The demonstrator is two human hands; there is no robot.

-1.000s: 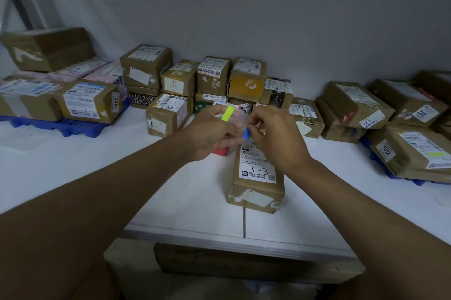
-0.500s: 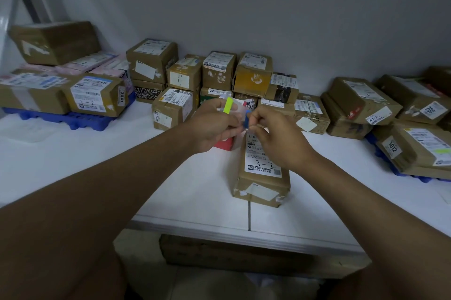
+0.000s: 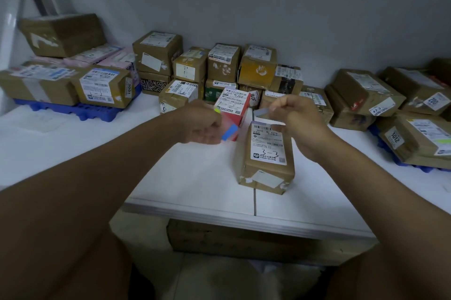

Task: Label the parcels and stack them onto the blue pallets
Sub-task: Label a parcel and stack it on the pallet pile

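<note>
A brown parcel marked "3-3" lies on the white table in front of me. My left hand grips a clear sticker sheet with a blue strip and a yellow-green tab. My right hand pinches a small blue-grey sticker just above the parcel's far end. A red box with a white label stands behind the sheet. One blue pallet at the left carries several parcels; another blue pallet at the right is loaded too.
Many unsorted brown parcels are heaped against the grey wall. The white table's front edge runs below the parcel, with a cardboard box on the floor beneath it.
My hands have drawn apart: the right one has peeled a sticker off the sheet and moved right, the left one has lowered with the sheet.
</note>
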